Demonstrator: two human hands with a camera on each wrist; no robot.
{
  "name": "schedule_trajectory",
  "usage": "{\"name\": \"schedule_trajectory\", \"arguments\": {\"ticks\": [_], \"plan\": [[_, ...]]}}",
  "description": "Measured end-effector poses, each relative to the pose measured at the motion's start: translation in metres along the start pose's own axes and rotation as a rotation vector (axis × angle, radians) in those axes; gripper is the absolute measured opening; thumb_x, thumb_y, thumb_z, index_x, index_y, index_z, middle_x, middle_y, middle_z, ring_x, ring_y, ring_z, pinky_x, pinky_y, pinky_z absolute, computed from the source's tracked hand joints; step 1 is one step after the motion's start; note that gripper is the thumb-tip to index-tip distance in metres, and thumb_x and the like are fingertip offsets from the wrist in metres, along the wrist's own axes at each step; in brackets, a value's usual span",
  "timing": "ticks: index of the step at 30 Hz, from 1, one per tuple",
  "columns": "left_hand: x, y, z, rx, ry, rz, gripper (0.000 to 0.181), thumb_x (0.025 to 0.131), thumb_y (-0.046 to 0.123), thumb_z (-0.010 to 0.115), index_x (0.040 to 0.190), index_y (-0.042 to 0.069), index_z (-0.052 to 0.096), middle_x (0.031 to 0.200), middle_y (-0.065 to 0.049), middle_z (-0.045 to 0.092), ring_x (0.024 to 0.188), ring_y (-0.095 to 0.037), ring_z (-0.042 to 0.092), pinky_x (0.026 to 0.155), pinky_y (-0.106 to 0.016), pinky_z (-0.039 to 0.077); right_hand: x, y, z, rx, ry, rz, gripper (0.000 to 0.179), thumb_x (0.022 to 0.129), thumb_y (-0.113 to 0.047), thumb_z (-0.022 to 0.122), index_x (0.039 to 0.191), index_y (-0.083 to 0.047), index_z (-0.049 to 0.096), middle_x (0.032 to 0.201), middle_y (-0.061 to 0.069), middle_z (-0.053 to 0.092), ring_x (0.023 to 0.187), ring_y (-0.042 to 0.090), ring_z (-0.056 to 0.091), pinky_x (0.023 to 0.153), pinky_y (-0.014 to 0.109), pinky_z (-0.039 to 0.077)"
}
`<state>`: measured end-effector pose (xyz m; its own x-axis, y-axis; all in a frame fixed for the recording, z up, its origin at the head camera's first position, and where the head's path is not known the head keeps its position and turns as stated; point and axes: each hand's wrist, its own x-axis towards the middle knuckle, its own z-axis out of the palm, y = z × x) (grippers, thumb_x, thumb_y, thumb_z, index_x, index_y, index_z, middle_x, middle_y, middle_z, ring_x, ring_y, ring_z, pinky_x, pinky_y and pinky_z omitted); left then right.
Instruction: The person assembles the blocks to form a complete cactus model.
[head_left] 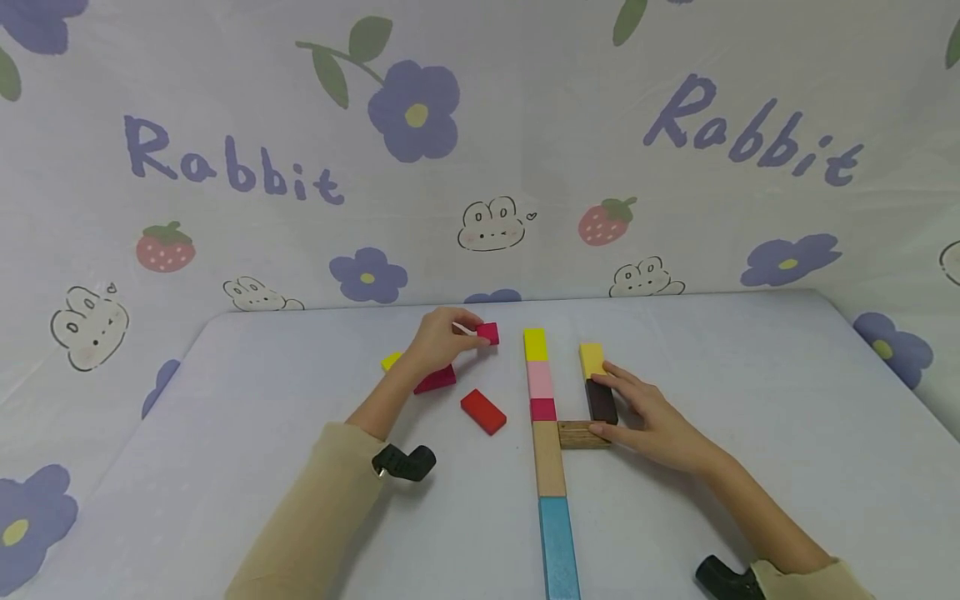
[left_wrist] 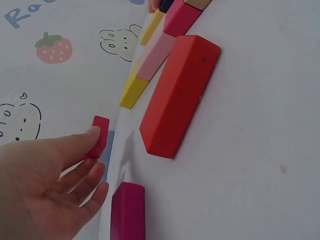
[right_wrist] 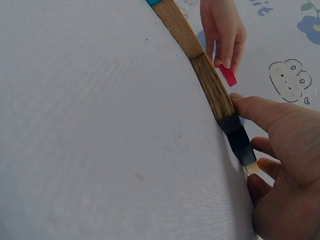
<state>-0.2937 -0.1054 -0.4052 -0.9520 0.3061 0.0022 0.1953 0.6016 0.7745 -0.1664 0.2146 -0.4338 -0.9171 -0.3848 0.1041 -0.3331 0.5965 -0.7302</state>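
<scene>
My left hand (head_left: 437,342) pinches a small crimson block (head_left: 490,333) between thumb and fingertips, raised over the far part of the table. In the left wrist view the same block (left_wrist: 101,136) is held upright by the thumb. My right hand (head_left: 660,423) rests against a short branch of blocks: its thumb touches the brown wood-grain block (head_left: 581,435), and its fingers lie along the black block (head_left: 602,402) and the yellow-orange block (head_left: 591,358). This branch joins a long row with yellow (head_left: 536,343), pink (head_left: 540,379), crimson (head_left: 543,409), tan (head_left: 549,458) and blue (head_left: 558,546) blocks.
A loose red block (head_left: 483,412) lies left of the row. Near the left forearm are a dark crimson block (head_left: 437,380) and a yellow block (head_left: 391,361), both partly covered by it. The white table (head_left: 225,467) meets a printed cloth backdrop (head_left: 517,167) at its far edge.
</scene>
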Motion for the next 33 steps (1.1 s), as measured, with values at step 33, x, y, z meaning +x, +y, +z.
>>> {"name": "schedule_trajectory", "arguments": {"ticks": [33], "plan": [[0.044, 0.043, 0.042, 0.03, 0.016, 0.021, 0.038, 0.1, 0.012, 0.073, 0.135, -0.004, 0.067, 0.132, -0.02, 0.064, 0.118, -0.033, 0.062, 0.098, -0.036, 0.058, 0.0, -0.002, -0.001, -0.016, -0.01, 0.039, 0.07, 0.096, -0.031, 0.076, 0.155, -0.004, 0.048, 0.169, 0.028, 0.028, 0.152, 0.057, 0.025, 0.114, 0.077, 0.033]]}}
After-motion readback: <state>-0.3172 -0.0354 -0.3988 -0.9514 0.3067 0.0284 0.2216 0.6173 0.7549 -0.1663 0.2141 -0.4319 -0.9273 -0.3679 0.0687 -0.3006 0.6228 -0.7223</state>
